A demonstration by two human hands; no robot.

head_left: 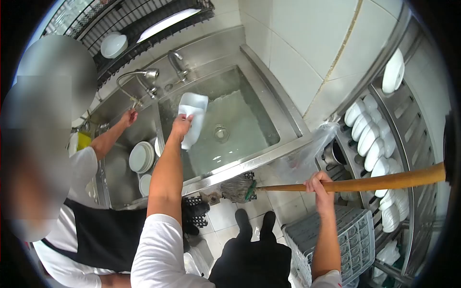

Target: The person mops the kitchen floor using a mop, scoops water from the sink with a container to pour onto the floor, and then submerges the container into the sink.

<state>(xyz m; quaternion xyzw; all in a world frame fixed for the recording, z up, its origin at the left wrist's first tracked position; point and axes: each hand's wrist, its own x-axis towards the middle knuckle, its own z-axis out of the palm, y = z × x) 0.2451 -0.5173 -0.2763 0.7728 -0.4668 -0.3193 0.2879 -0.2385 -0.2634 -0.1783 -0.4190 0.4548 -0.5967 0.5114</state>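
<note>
My left hand (182,126) is wrapped round a white plastic scoop-like container (193,113), held over the large sink basin (276,129). Shallow, cloudy water lies in that basin, with a round drain (221,133) at its bottom. On the right, my right hand (319,184) grips the wooden handle (389,181) of a mop. The mop's grey strings (235,188) rest low by the front of the sink, near my feet.
A co-worker (96,230) stands at the left, one hand by a faucet (139,77). Stacked plates (141,157) sit in the left basin. Bowls (369,139) fill a metal rack at the right, above a grey plastic crate (357,235). A plastic bag (305,156) hangs beside the sink.
</note>
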